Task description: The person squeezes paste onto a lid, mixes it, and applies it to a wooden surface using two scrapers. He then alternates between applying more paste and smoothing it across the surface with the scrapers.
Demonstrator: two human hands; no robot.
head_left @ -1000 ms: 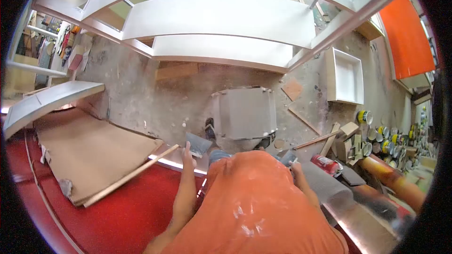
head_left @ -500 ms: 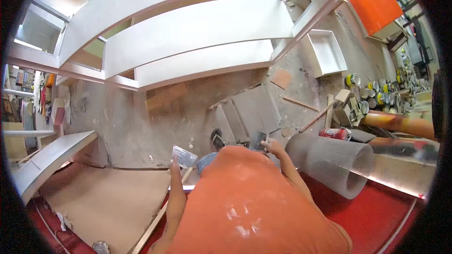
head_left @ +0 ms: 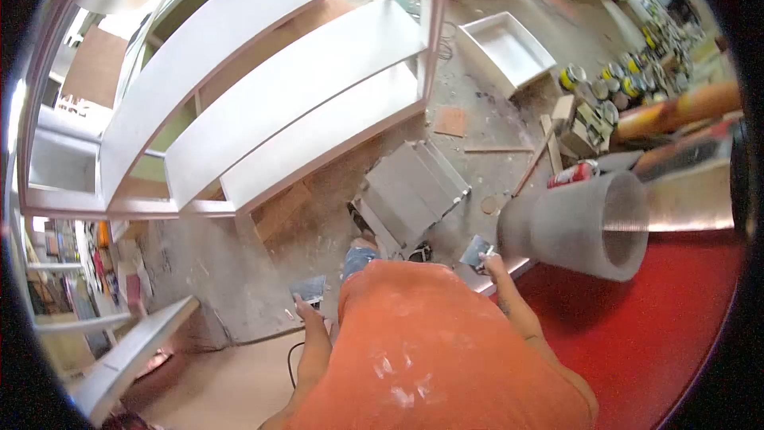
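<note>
At the lower left my left hand (head_left: 305, 310) is closed on a flat grey putty blade (head_left: 309, 287), held out over the floor. My right hand (head_left: 494, 266) grips a putty knife (head_left: 476, 249), its wide metal blade angled up and to the left. Dust or filler whitens parts of both tools. Between and beyond the hands, a grey box-like panel piece (head_left: 414, 191) lies on the floor near my feet. White shelving (head_left: 302, 72) with long boards fills the upper left, apart from both hands.
A white drawer (head_left: 509, 48) sits on the floor at upper right, near several paint cans (head_left: 573, 76). To my right, a translucent roll (head_left: 557, 223) rests beside a red surface (head_left: 621, 318). Cardboard (head_left: 231, 378) and a leaning pale board (head_left: 135, 358) lie at lower left.
My view has turned, so the shelving is tilted and shifted left. Both blades remain held; the right one now shows plainly, and the left hand appears lower.
</note>
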